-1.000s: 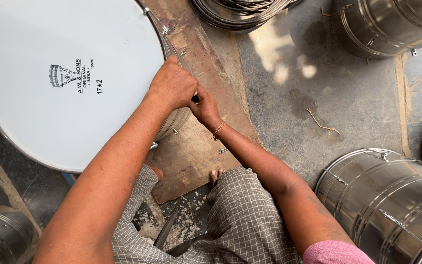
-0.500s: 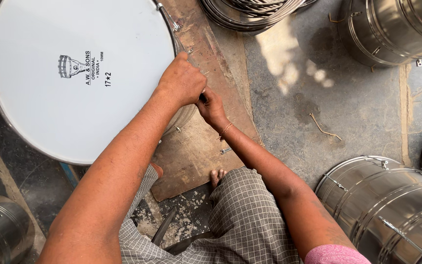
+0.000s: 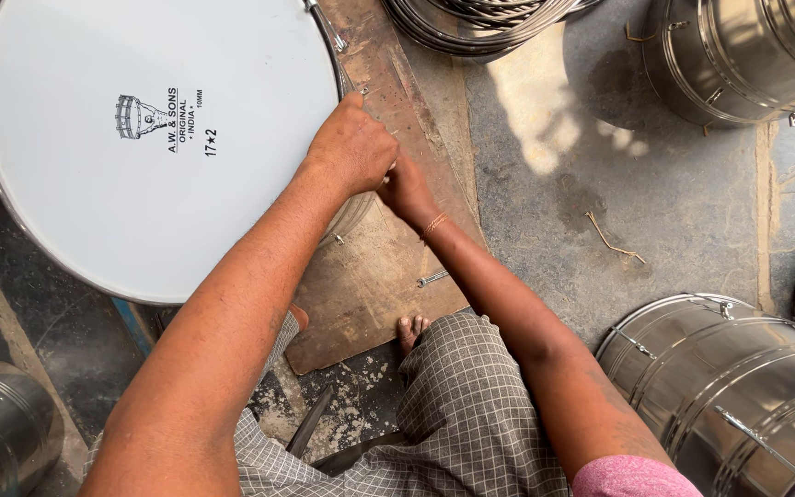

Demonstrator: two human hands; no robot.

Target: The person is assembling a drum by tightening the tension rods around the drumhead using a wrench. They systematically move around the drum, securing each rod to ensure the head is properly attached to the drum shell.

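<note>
1. At the drum's three-o'clock rim, the left hand sits closed into a fist over the hoop of the white-headed drum; what it clamps is hidden under the knuckles, so I cannot tell the exact object.
2. The right hand lies just beside it, toward four o'clock, fingers pinched together on something small that I cannot make out.
3. The drum lies from the hands toward nine o'clock, its head flat and facing up; the left hand is the nearer one, overlapping the rim.
4. A loose tension rod lies on the wooden board, toward six o'clock of the hands.
5. Against the earlier frame, the drum sits further toward three o'clock in view, and both hands stay clustered at the same rim spot.
</note>
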